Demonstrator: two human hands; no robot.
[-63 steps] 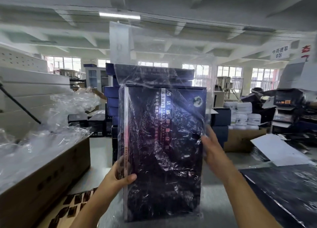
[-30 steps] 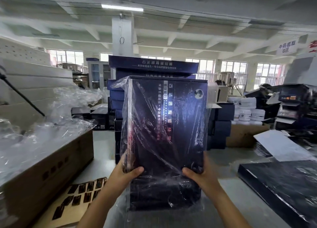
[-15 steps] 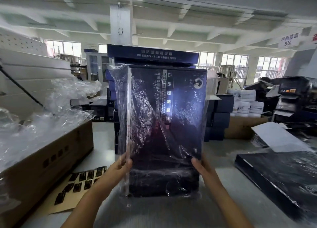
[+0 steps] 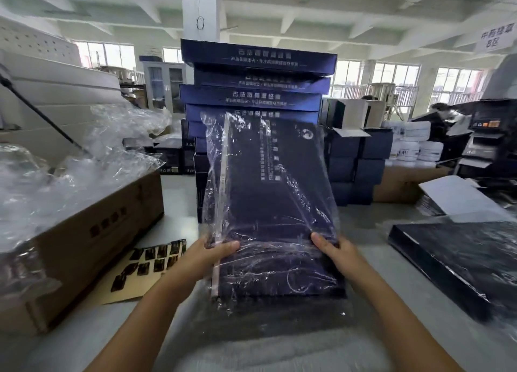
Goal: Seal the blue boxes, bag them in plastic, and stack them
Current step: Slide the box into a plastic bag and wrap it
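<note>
While the cardboard carton (image 4: 84,231) heaped with loose clear bags (image 4: 70,161) sits at far left as before, a sheet of dark labels (image 4: 151,262) lies beside it on the grey table (image 4: 92,332). Next, the left hand (image 4: 214,254) clamps the bagged blue box (image 4: 268,203) at its lower left edge, thumb across the front. That box, upright half a second ago, now leans its top away toward the stack of blue boxes (image 4: 257,77) behind, baring more of that stack. The right hand (image 4: 335,252) pinches the lower right edge, lower than two seconds ago. Another bagged box (image 4: 461,259) lies flat at far right.
</note>
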